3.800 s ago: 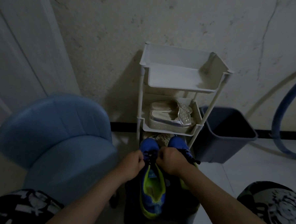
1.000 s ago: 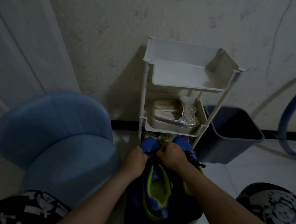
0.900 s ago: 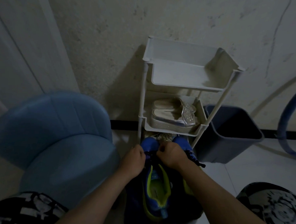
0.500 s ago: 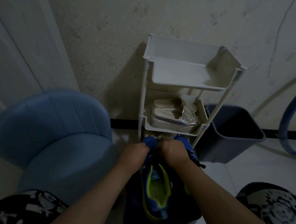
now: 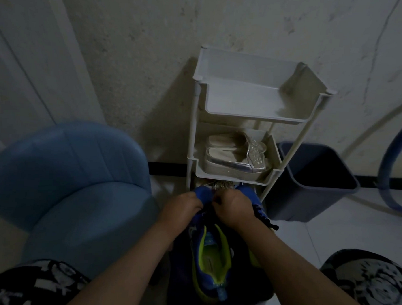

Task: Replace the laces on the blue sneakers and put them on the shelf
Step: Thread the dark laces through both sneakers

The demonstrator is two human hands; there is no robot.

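Two blue sneakers stand side by side on a dark stool between my knees. The left sneaker (image 5: 209, 255) has a yellow-green lining and faces away from me. The right sneaker (image 5: 257, 206) is mostly hidden under my right forearm. My left hand (image 5: 182, 208) and my right hand (image 5: 233, 209) are both curled over the left sneaker's front eyelets, pinching its dark lace (image 5: 208, 214). A dark lace end (image 5: 270, 223) hangs off the right sneaker. The white shelf (image 5: 255, 118) stands just beyond the toes, against the wall.
The shelf's top tray holds nothing; its middle tray holds silver sandals (image 5: 236, 154). A blue padded chair (image 5: 72, 180) sits at my left. A dark bin (image 5: 315, 181) stands right of the shelf, with a blue hose (image 5: 388, 162) behind it.
Both hands have stayed on the left sneaker's lacing and crept slightly toward the toe. The view shifted a little; the sneakers and shelf have not moved.
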